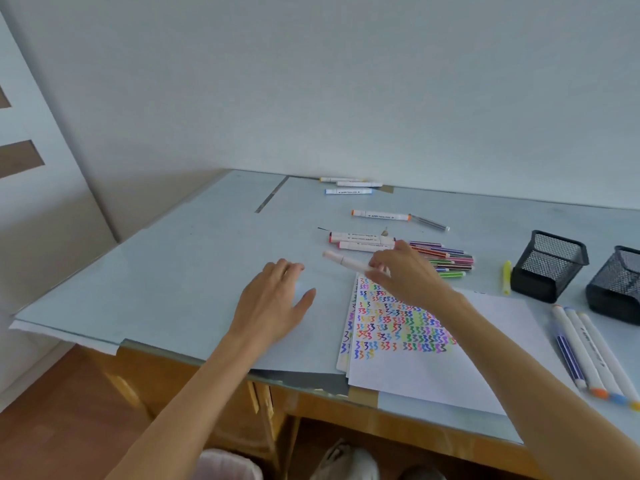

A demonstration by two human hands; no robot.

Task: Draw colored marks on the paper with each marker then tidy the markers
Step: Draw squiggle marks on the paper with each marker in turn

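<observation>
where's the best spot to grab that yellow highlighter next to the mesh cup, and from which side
Take the yellow highlighter around the middle of its barrel, coming from above with the fingers on its long left and right sides. It lies flat on the desk, pointing away from the person. The black mesh cup stands close on its right, so a side approach is probably cramped.

left hand (273, 303) flat, right hand (403, 271) seemingly pinching a marker (343, 261)

Paper (450, 368) on the desk (173, 289) — markers (446, 259) behind it, mesh holders (549, 265) to its right.
</observation>
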